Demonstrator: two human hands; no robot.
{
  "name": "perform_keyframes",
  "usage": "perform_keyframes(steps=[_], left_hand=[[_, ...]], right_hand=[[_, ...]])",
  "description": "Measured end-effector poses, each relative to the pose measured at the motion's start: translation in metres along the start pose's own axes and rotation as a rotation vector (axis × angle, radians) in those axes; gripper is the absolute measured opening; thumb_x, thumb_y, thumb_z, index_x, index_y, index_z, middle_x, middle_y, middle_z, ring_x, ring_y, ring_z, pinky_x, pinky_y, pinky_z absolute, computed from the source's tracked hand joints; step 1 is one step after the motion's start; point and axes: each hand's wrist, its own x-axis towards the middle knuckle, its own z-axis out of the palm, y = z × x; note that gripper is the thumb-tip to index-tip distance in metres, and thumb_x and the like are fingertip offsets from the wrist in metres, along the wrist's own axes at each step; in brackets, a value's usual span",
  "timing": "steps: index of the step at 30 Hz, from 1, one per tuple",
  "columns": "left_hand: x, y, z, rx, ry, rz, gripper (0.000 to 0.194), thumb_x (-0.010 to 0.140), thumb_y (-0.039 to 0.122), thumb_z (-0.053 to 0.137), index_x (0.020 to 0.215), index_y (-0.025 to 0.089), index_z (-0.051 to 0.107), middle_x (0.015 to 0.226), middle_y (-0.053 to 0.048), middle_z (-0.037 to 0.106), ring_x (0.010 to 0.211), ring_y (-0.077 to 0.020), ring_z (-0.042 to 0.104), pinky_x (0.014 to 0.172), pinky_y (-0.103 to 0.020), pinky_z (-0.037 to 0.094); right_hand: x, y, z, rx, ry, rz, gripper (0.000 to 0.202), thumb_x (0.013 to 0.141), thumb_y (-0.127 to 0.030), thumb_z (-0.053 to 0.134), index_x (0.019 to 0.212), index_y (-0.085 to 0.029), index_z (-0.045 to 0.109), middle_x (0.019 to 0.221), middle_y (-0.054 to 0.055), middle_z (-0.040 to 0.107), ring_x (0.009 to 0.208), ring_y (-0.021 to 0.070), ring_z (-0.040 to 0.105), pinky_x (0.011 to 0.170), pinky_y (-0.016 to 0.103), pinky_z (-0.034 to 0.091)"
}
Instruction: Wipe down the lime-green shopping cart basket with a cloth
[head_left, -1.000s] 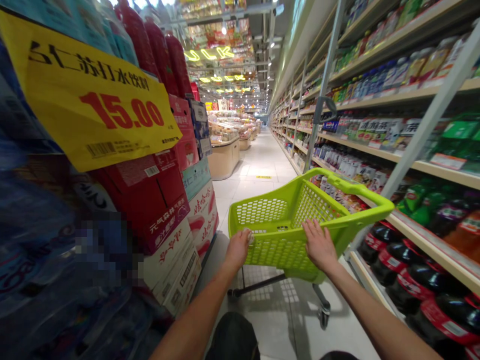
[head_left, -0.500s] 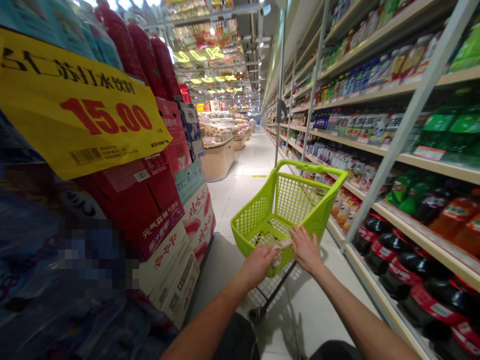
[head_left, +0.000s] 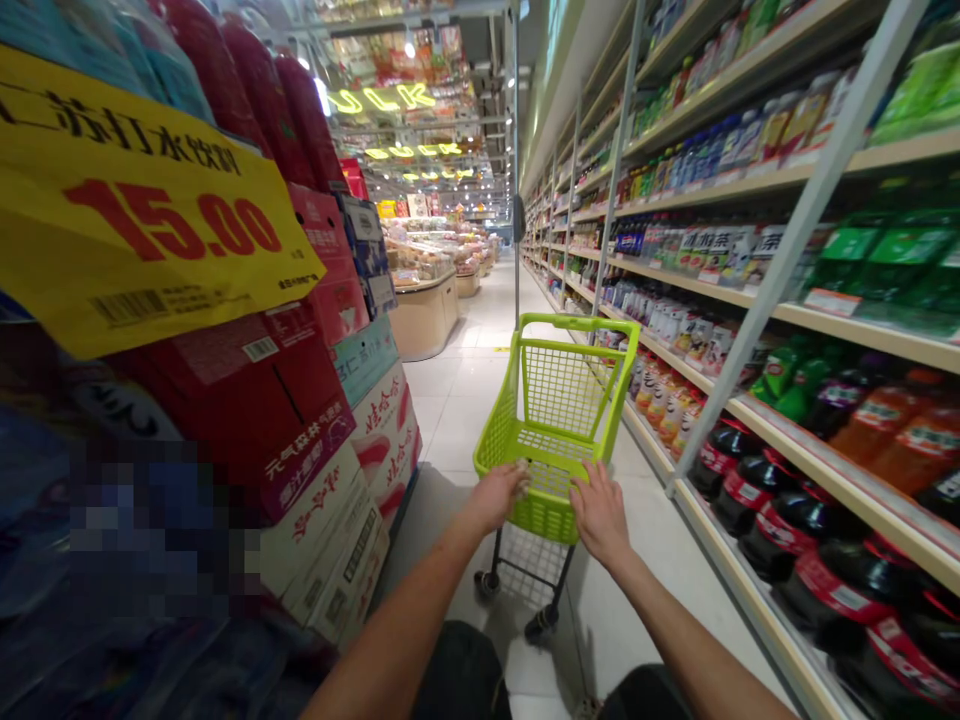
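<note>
A lime-green shopping cart (head_left: 566,435) stands upright in the aisle in front of me, with nothing in the visible part of its basket. My left hand (head_left: 496,497) is closed on a small, pale crumpled cloth (head_left: 521,480) at the left of the near basket rim. At the right of that rim, my right hand (head_left: 600,512) has its fingers apart and holds nothing visible; its fingertips are at the green plastic. Most of the cloth is hidden by my left fingers.
Shelves of bottled drinks (head_left: 757,300) run along the right. Close on the left are stacked drink cartons (head_left: 300,440) and a yellow price sign (head_left: 150,215). A thin pole (head_left: 517,270) rises behind the cart, and a wooden display counter (head_left: 424,315) stands farther down the aisle.
The cart has turned and now stands straighter in the aisle. My hands have moved apart; my right hand no longer touches the cloth, which stays in my left hand.
</note>
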Motion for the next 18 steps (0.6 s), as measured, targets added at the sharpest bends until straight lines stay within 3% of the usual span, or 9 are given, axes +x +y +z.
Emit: perform_keyframes(steps=[3, 5, 8, 11, 13, 15, 18], left_hand=[[-0.006, 0.021, 0.040, 0.064, 0.034, 0.055, 0.036, 0.081, 0.010, 0.040, 0.114, 0.016, 0.052, 0.122, -0.010, 0.053, 0.120, -0.0209, 0.040, 0.103, -0.043, 0.028], [-0.008, 0.027, 0.057, 0.152, 0.070, 0.098, 0.038, 0.083, 0.010, 0.038, 0.118, 0.016, 0.048, 0.124, -0.011, 0.051, 0.123, -0.0221, 0.035, 0.104, -0.046, 0.026], [-0.010, 0.013, 0.051, 0.256, 0.111, 0.127, 0.034, 0.084, 0.012, 0.038, 0.115, 0.017, 0.050, 0.120, -0.009, 0.054, 0.119, -0.0208, 0.040, 0.102, -0.043, 0.030], [-0.013, -0.017, 0.026, 0.257, 0.199, -0.016, 0.034, 0.084, 0.011, 0.035, 0.113, 0.016, 0.051, 0.119, -0.010, 0.055, 0.116, -0.0204, 0.044, 0.100, -0.043, 0.034], [-0.015, -0.027, 0.017, 0.257, 0.235, -0.077, 0.037, 0.083, 0.009, 0.033, 0.116, 0.015, 0.049, 0.122, -0.012, 0.052, 0.117, -0.0211, 0.042, 0.100, -0.044, 0.034], [-0.013, -0.020, 0.022, 0.251, 0.233, -0.069, 0.037, 0.083, 0.008, 0.034, 0.117, 0.014, 0.048, 0.125, -0.012, 0.050, 0.119, -0.0212, 0.041, 0.101, -0.043, 0.033], [-0.003, 0.015, 0.049, 0.222, 0.189, 0.024, 0.035, 0.083, 0.011, 0.038, 0.116, 0.016, 0.049, 0.122, -0.010, 0.053, 0.116, -0.0200, 0.044, 0.100, -0.039, 0.033]], right_hand=[[-0.004, 0.017, 0.013, 0.119, 0.119, -0.013, 0.046, 0.087, -0.031, 0.024, 0.108, -0.007, 0.057, 0.133, 0.017, 0.040, 0.132, 0.0256, 0.016, 0.101, 0.049, 0.028], [-0.005, 0.029, 0.014, 0.165, 0.117, -0.038, 0.047, 0.088, -0.032, 0.023, 0.112, -0.007, 0.055, 0.132, 0.016, 0.041, 0.132, 0.0238, 0.016, 0.103, 0.047, 0.028], [-0.007, 0.043, 0.008, 0.169, 0.053, -0.057, 0.046, 0.087, -0.034, 0.025, 0.116, -0.011, 0.052, 0.133, 0.012, 0.041, 0.132, 0.0231, 0.019, 0.103, 0.048, 0.027], [-0.008, 0.047, 0.003, 0.193, 0.041, -0.045, 0.048, 0.087, -0.035, 0.023, 0.119, -0.010, 0.049, 0.135, 0.013, 0.039, 0.131, 0.0236, 0.020, 0.103, 0.049, 0.026], [-0.010, 0.045, 0.005, 0.235, 0.053, -0.036, 0.050, 0.088, -0.036, 0.022, 0.121, -0.009, 0.047, 0.137, 0.014, 0.036, 0.132, 0.0238, 0.019, 0.104, 0.049, 0.024], [-0.010, 0.040, 0.009, 0.280, 0.065, -0.023, 0.053, 0.088, -0.038, 0.020, 0.123, -0.007, 0.045, 0.139, 0.015, 0.032, 0.132, 0.0237, 0.016, 0.105, 0.049, 0.023], [-0.011, 0.036, 0.012, 0.315, 0.052, -0.007, 0.057, 0.088, -0.041, 0.018, 0.127, -0.006, 0.040, 0.140, 0.016, 0.028, 0.133, 0.0240, 0.015, 0.105, 0.049, 0.021]])
